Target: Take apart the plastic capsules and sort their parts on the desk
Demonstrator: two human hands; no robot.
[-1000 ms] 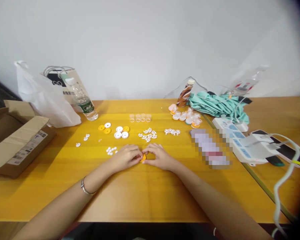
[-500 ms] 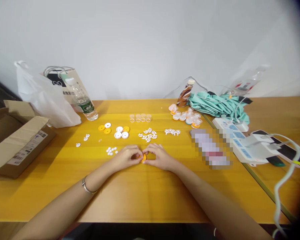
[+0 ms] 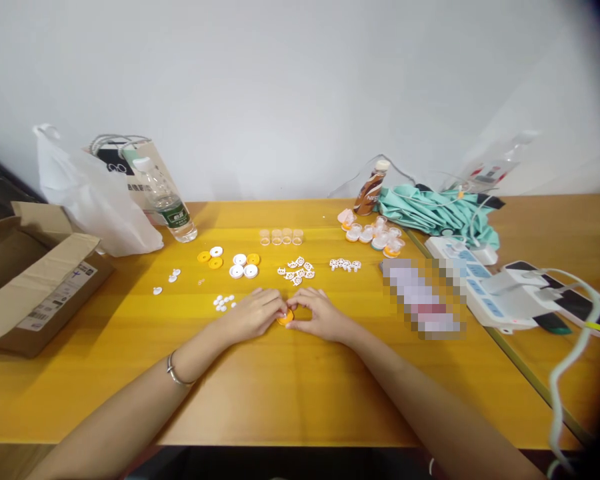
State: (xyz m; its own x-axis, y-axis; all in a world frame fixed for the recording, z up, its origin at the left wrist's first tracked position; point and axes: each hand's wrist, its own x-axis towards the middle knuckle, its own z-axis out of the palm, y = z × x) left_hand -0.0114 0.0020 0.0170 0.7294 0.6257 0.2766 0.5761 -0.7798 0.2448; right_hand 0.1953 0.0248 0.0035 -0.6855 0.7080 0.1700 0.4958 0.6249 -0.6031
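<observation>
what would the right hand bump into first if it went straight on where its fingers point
First the orange part at the right hand's fingertips, then probably the left hand just beyond, though depth is unclear.

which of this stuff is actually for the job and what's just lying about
Likely for the job:
- orange piece in the left hand and right hand
- small white discs
- white lattice pieces
- white and yellow rings
- clear cups

Probably just lying about:
- cardboard box
- water bottle
- brown bottle
- power strip
</observation>
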